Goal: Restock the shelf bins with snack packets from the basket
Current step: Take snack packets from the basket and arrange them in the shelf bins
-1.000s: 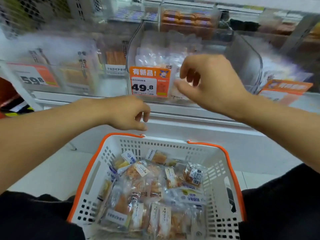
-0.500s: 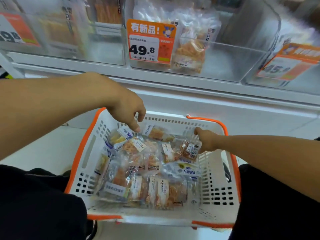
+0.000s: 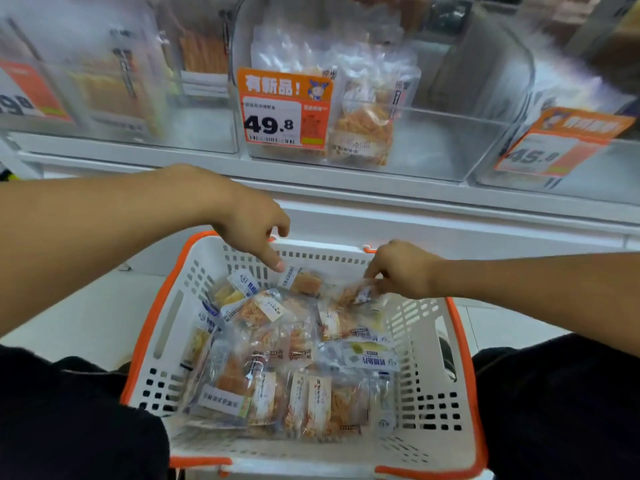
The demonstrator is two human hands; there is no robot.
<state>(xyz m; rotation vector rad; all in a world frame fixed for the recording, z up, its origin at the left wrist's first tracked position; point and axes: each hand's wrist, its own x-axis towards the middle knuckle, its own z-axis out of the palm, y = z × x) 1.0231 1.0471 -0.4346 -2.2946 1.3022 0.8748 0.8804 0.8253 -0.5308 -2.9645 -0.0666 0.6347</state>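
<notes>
A white basket with an orange rim (image 3: 429, 403) sits between my knees, filled with several clear snack packets (image 3: 291, 355). My right hand (image 3: 401, 271) pinches a small clear packet (image 3: 360, 294) at the basket's far right. My left hand (image 3: 249, 220) hovers over the far left of the basket, fingers loosely curled, its index fingertip touching the label of a packet (image 3: 301, 280). Above stands a clear shelf bin (image 3: 443, 147) with packets (image 3: 363, 133) inside and an orange 49.8 price tag (image 3: 284, 109) on its front.
Neighbouring clear bins stand to the left (image 3: 121, 98) and right (image 3: 571, 161), the right one with a 45.8 tag. A white shelf ledge (image 3: 381, 192) runs between the bins and the basket. My dark-clothed knees flank the basket.
My right hand dropped from the shelf bin into the basket and took hold of a small packet. My left hand lowered to the basket's far edge. The view tilted down.
</notes>
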